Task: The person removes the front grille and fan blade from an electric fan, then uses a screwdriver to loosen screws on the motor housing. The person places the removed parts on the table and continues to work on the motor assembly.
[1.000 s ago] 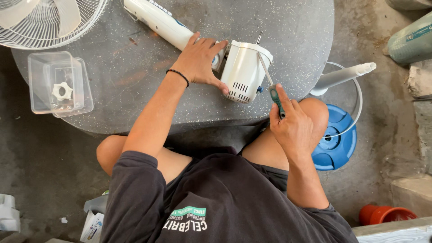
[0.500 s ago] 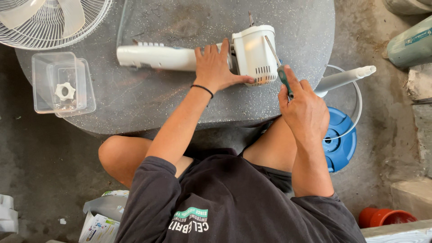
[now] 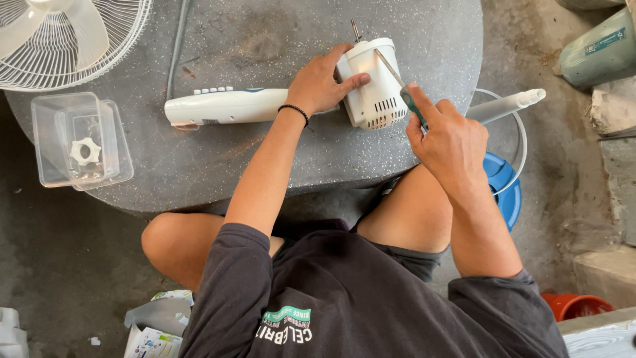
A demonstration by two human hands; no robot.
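Screwdriver [image 3: 397,83] now against motor housing [image 3: 374,83]

On the grey surface [image 3: 265,40] to my left sits a clear box [image 3: 79,140] with a white knob [image 3: 84,151] inside; a fan grille [image 3: 73,40] lies above it. By my right knee there's a blue base [image 3: 505,189] with a white tube [image 3: 507,106], and lower down what may be an orange pot [image 3: 575,306].
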